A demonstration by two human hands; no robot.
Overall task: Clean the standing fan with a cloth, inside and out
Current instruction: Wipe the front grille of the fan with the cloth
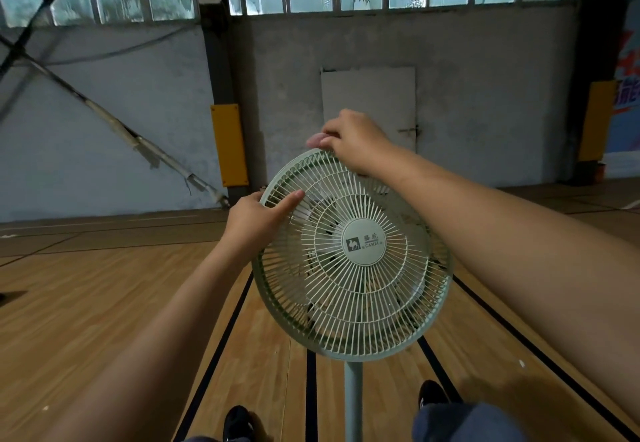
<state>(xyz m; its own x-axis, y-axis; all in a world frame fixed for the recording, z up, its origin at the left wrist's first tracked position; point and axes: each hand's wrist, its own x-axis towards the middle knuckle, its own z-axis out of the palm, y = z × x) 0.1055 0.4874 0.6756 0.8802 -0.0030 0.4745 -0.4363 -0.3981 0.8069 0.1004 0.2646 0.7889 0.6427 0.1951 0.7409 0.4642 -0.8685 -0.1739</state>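
Wooden court floor (104, 303) with black lines, grey wall (485, 95) and yellow pads (229, 145) behind. Standing fan (351, 254) at centre; left hand (258, 218) grasps its grille rim, right hand (353, 140) grips the top edge.

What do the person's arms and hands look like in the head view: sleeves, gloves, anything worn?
Both forearms are bare up to the frame edge, with no sleeves visible. The left hand and right hand wear no gloves; no watch, rings or wristbands are visible. Fingers are uncovered. No markings are visible on either arm.
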